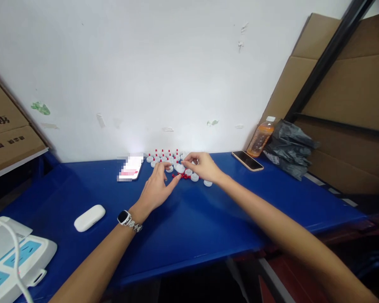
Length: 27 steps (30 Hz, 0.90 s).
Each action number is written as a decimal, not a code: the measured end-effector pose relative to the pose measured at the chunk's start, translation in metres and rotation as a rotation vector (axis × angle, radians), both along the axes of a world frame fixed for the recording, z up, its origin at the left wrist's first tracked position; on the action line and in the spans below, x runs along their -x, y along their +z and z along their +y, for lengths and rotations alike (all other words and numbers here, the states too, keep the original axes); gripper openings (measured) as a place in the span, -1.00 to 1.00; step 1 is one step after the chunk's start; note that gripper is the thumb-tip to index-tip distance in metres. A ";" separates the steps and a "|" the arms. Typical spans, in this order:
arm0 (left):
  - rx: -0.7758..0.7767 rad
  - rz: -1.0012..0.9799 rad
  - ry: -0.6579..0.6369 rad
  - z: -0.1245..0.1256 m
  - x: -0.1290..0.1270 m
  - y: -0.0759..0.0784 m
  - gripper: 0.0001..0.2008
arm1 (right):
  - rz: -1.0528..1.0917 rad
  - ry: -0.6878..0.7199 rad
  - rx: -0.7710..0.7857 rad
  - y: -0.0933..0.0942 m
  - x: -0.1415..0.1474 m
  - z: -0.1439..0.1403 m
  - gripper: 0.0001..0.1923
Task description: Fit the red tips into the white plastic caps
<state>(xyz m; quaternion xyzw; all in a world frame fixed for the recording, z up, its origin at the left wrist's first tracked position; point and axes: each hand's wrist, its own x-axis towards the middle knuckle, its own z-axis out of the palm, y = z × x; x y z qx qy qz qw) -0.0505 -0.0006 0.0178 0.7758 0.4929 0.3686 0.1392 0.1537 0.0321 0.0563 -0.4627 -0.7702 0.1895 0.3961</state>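
Note:
A cluster of small white caps (164,159), several with red tips, lies on the blue table (189,219) near the wall. Small red pieces (185,176) sit in front of them. My left hand (156,189), with a watch on the wrist, reaches toward the caps, its thumb and fingers pinched close at a cap; whether it grips one is unclear. My right hand (202,167) hovers over the caps from the right, fingers curled at a white cap (180,168). Two loose white caps (207,183) lie just right of it.
A white earbud case (89,217) lies at the left, a white device with a cable (15,261) at the near left corner. A phone (247,160), an orange drink bottle (260,137) and grey plastic bags (289,147) sit at the right. Cardboard boxes stand on both sides.

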 end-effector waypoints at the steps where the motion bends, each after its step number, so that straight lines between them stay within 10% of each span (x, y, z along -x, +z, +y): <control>1: 0.009 0.008 -0.012 -0.001 0.000 0.000 -0.51 | 0.040 0.031 0.021 -0.006 0.004 -0.008 -0.79; 8: 0.117 0.073 -0.236 -0.002 -0.003 0.001 -0.67 | 0.052 0.068 -0.007 -0.031 0.008 -0.031 -0.72; 16: 0.133 0.084 -0.185 0.003 0.001 -0.003 -0.65 | -0.653 -0.034 -0.253 -0.025 -0.010 -0.021 -0.77; 27: 0.143 0.122 -0.169 0.003 0.002 -0.007 -0.66 | -0.896 0.019 -0.253 -0.023 0.005 -0.005 -0.81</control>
